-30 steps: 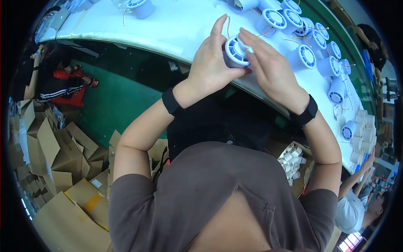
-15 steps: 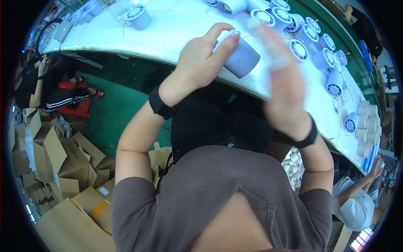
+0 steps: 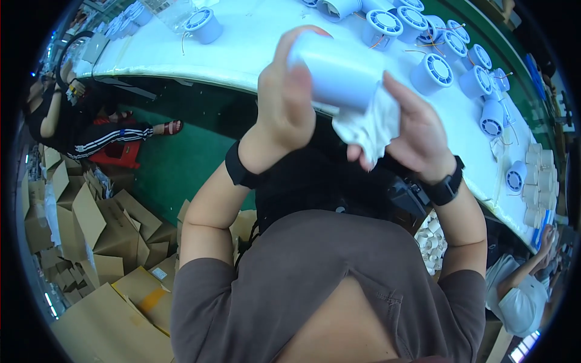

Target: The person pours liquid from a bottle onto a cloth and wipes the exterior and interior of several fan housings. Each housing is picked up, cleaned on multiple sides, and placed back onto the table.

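Above the near edge of the bench (image 3: 242, 51), I am watching a pale blue cylinder (image 3: 345, 69) lying sideways in the air, its right end tilting slightly down. The left hand (image 3: 283, 112) is gripping its left end, and the right hand (image 3: 420, 136) is gripping a white cloth (image 3: 370, 124) that is bunching against the right end; I am not able to tell whether bare skin is also touching the cylinder there. To my judgement, a slip is being invited by that smooth wall: too hard a push or twist through the cloth could be working it out of the left grip. A loose fold could be snagging on the rim. Round-faced fans (image 3: 433, 74) are standing just beyond the right hand, so a wide swing could be toppling one.
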A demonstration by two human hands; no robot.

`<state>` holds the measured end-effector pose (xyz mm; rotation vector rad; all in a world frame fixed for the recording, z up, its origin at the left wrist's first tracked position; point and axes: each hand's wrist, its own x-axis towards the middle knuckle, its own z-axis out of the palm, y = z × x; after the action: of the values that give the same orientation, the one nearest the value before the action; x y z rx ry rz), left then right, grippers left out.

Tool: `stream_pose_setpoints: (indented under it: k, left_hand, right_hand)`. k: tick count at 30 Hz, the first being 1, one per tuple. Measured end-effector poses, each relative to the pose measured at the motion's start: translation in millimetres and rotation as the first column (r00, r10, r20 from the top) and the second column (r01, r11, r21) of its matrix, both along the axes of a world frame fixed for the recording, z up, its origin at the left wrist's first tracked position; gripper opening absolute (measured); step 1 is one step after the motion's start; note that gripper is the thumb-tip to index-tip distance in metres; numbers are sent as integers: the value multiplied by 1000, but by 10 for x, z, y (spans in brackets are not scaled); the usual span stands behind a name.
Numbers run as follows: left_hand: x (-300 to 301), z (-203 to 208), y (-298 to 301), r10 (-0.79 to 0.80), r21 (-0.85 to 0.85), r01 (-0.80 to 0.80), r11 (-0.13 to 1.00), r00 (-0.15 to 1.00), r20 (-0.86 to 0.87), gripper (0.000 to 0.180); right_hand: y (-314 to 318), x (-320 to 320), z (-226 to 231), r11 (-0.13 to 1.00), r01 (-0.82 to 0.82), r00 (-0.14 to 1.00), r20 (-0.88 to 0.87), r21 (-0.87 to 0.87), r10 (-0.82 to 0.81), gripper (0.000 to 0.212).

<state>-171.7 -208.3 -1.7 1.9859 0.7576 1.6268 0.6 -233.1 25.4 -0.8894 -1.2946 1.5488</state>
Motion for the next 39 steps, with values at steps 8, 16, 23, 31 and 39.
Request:
stream_pose_setpoints:
  k: [8,16,23,31,39]
  left_hand:
    - [-44,-11,-47,-238,-772,377,512,926,294,62]
    - [14,158,-152,-230,-804,426,415,904,360,51]
    - [-70,16,-90,-292,-440,326,837,945,145,58]
    - [-85,34,-18,-149,0,150,989,984,-101,58]
    - [-89,73,-93,-257,-340,252,906,966,33,58]
  right_hand:
    - [29,-131,251,542,-122,735,443,831,-514,32]
    - [-84,-96,354,358,-616,490,697,702,-523,41]
    - [-173,-106,167,673,-260,627,651,692,-427,30]
    - [-103,-18,83,998,-34,987,156,-55,42,22]
    - [-158,-88,66,794,-98,704,606,599,-371,22]
